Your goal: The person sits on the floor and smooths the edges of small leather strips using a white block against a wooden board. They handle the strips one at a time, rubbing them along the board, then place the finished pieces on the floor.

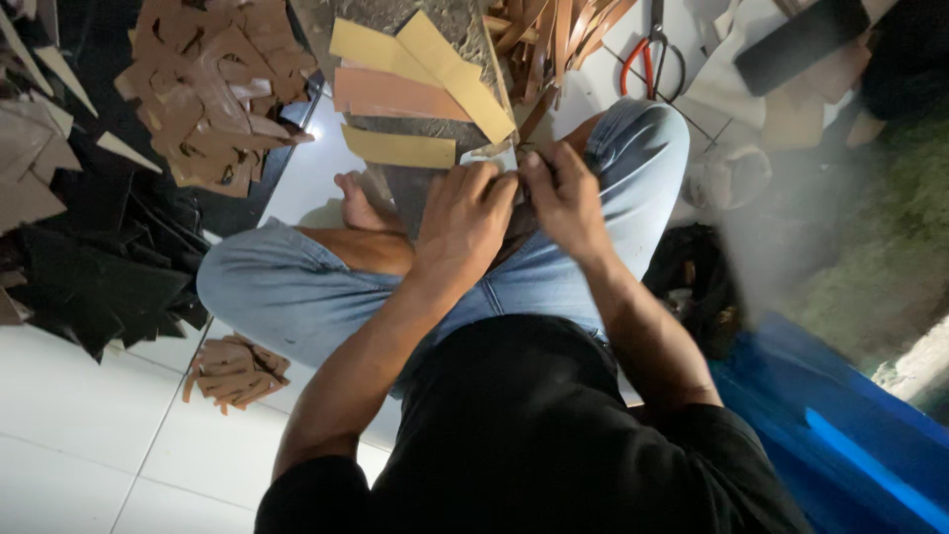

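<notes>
I sit cross-legged on a white tile floor in blue jeans. My left hand and my right hand meet over my lap at the near edge of a dark stone slab. Both pinch a small dark piece between their fingertips; it is mostly hidden. On the slab lie tan and brown leather strips, and one yellowish strip lies closest to my left hand.
A heap of brown leather cut-outs lies at the upper left, black scraps at the left, a small brown stack by my left knee. Narrow brown strips and red-handled scissors lie beyond the slab. Blue sheeting at the right.
</notes>
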